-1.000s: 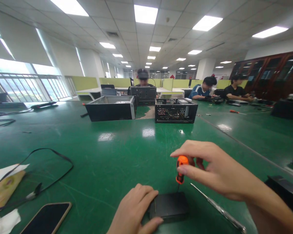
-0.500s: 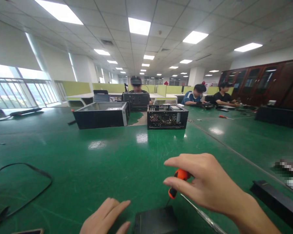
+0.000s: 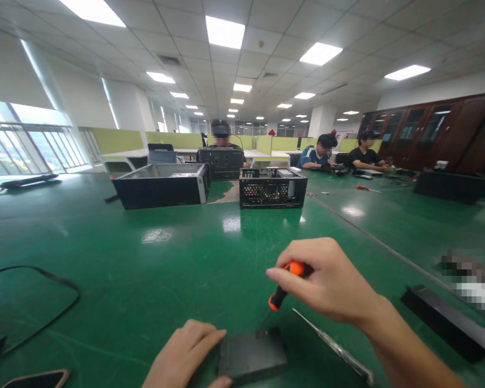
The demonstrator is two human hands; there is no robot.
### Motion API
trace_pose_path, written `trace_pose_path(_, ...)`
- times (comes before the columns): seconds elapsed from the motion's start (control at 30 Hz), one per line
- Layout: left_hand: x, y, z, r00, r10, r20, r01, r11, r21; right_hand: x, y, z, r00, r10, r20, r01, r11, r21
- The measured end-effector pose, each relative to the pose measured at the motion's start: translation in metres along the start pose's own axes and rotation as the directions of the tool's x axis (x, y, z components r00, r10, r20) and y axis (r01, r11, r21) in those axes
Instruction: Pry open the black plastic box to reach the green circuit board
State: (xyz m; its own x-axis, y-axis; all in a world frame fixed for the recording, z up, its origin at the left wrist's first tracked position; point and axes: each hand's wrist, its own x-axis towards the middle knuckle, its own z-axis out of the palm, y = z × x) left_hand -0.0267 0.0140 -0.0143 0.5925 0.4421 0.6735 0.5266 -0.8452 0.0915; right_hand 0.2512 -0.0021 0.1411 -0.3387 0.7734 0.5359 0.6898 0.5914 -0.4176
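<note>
My right hand [image 3: 327, 280] is closed round the orange-and-black handle of a screwdriver [image 3: 281, 293]. The thin shaft slants down to the far edge of a flat black box [image 3: 253, 353] on the green table; where exactly its tip rests is too small to tell. At the box's left end, my left hand [image 3: 189, 350] grips it, with the index finger at the far corner and the thumb at the near one. A slim metal rod-like tool [image 3: 333, 345] lies beneath my right forearm, to the right of the box.
A long black part [image 3: 448, 323] lies to the right. Across the table [image 3: 145, 269] stand an open computer case [image 3: 161, 188] and a smaller black metal chassis [image 3: 272, 191]. A black cable [image 3: 60, 277] curls at the left. Co-workers sit beyond, near another screwdriver [image 3: 364, 188].
My left hand has come onto the black box, which now shows more fully. The fingers of my right hand have closed further round the screwdriver, which leans more. The view has tilted slightly.
</note>
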Motion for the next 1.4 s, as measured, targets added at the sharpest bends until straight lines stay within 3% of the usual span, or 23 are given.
trace_pose_path(0.1,0.002,0.01,-0.002,0.995,-0.091,0.042,0.093,0.995,-0.042,0.001,-0.003,0.003,0.999,0.039,-0.028,-0.037,0.995,0.092)
trace_pose_path(0.2,0.004,0.019,-0.007,0.984,-0.151,0.099,0.159,0.984,-0.076,0.001,-0.004,0.006,0.998,0.062,0.021,-0.064,0.994,0.087)
trace_pose_path(0.4,0.008,0.02,-0.009,0.978,-0.138,0.157,0.153,0.984,-0.088,0.001,-0.003,0.013,0.992,0.047,0.117,-0.055,0.996,0.065)
trace_pose_path(0.93,0.007,0.023,-0.009,0.966,-0.188,0.18,0.207,0.973,-0.099,-0.002,-0.007,0.015,0.995,-0.049,0.086,0.043,0.996,0.073)
trace_pose_path(1.4,0.009,0.026,-0.011,0.96,-0.199,0.198,0.222,0.97,-0.101,-0.002,-0.005,0.016,0.991,-0.052,0.12,0.049,0.998,0.026)
